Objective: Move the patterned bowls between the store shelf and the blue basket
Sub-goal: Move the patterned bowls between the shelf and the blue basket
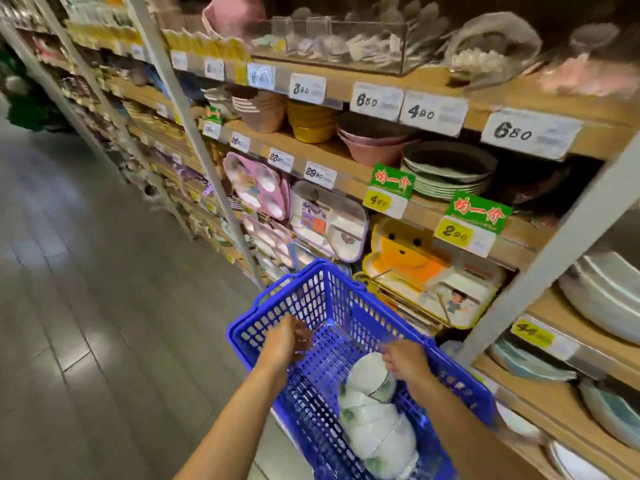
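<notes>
bowls [375, 424] lying stacked sideways in basket [322, 299] | right hand [407, 363] fingers seemingly pinching top bowl [369, 377] rim | left hand [285, 341] fingers curling, blurred, cannot tell on what | risk: loose stack rolling, bowls knocking, chipping

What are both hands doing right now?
Left hand: fingers curled over the blue plastic mesh basket, too blurred to tell.
Right hand: holds the top white green-patterned ceramic bowl.

Wooden store shelf [433, 83], price tags [375, 100] along board edges. Yellow bear tray [405, 254] leans on one tier. Tier above the bear tray: green plate stack [446, 183]; up-left of it, pink bowls [374, 148], yellow bowls [311, 123].
</notes>
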Demonstrator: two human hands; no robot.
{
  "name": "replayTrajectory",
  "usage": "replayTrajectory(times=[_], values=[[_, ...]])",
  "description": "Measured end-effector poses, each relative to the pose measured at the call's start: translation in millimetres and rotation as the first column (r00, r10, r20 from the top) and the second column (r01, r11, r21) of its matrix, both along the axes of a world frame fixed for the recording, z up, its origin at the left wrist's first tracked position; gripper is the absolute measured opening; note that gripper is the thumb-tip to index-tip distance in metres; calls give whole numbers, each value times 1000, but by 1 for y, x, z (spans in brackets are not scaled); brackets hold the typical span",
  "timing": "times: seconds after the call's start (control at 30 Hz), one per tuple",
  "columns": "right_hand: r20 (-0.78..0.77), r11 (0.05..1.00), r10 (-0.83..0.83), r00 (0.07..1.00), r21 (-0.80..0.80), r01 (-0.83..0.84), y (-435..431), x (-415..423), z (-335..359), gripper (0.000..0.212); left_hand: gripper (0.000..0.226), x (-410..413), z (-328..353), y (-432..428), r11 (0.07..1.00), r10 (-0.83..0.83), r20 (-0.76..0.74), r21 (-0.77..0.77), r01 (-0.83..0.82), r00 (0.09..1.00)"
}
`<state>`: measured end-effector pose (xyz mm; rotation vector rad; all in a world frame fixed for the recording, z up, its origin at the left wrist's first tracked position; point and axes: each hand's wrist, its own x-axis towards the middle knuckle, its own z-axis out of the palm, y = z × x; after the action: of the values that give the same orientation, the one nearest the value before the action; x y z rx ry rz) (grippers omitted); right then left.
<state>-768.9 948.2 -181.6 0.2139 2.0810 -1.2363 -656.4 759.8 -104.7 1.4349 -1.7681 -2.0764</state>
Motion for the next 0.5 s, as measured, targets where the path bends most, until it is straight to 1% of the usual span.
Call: replayTrajectory(times=[0.07, 0.13, 0.23, 0.33, 0.4, 0.5], values=[[8, 995, -39, 999, 87, 38, 3, -1, -21, 18, 31, -20, -25, -8, 996, -79, 65, 35, 77, 995], [51, 981, -114, 992, 162, 105, 3, 0, -39, 28, 30, -39, -51, -12, 984, -174, 129, 68, 166, 976], [46, 944, -94, 995, 322, 74, -7, 0, -59, 40, 32, -62, -91, -17, 949, -311, 223, 119, 291, 924], [42, 892, -113, 993, 445, 83, -21, 2, -78, 41, 35, -80, -129, -25, 901, -432, 309, 183, 393, 847], [74, 854, -106, 992, 518, 53, -33, 3, -96, 44, 35, -93, -149, -31, 857, -514, 345, 188, 479, 785], [129, 830, -117, 985, 557, 25, -45, 9, -123, 59, 43, -113, -175, -39, 786, -606, 409, 180, 591, 682]])
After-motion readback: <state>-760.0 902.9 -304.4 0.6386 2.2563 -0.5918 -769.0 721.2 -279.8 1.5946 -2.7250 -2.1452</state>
